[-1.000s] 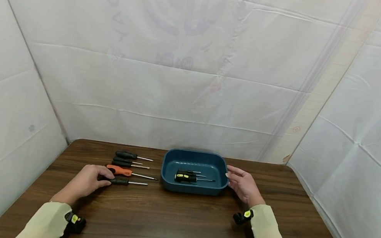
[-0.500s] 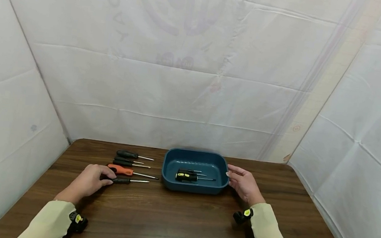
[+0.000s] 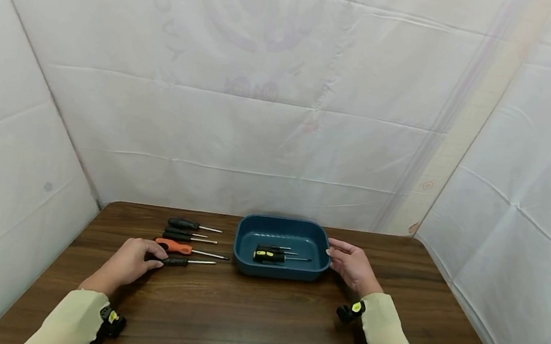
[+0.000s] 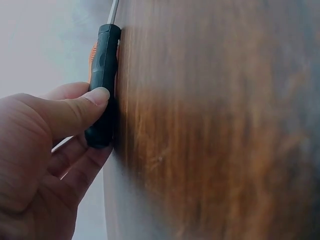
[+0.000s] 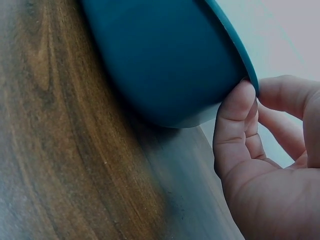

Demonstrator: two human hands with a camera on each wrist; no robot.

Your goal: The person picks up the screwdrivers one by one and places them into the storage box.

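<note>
The black screwdriver (image 3: 180,262) is lying flat on the wooden surface (image 3: 250,320), nearest to you in a row of five screwdrivers, with its shaft pointing toward the blue tray (image 3: 279,273). Your left hand (image 3: 127,262) is closing around the butt end of its handle: in the left wrist view the thumb is pressing on top of the black grip (image 4: 102,90) and the curled fingers are sitting beneath it, while the tool is remaining in contact with the surface.

Your right hand (image 3: 353,267) is resting at the right wall of the blue tray. In the right wrist view the thumb tip is touching the tray's outer rim (image 5: 247,75) and the other fingers are curving loosely behind it; they are not wrapping the rim.

Just beyond the black screwdriver, the orange-handled screwdriver (image 3: 177,248) is lying parallel to it. Farther back, three more black-handled screwdrivers (image 3: 182,230) are lying in the same orientation, close together.

Inside the blue tray, a yellow-and-black screwdriver (image 3: 269,256) is lying on the floor of the tray, with at least one smaller dark screwdriver (image 3: 272,248) just behind it.

White sheeting (image 3: 282,111) is enclosing the far edge and both sides of the surface.
</note>
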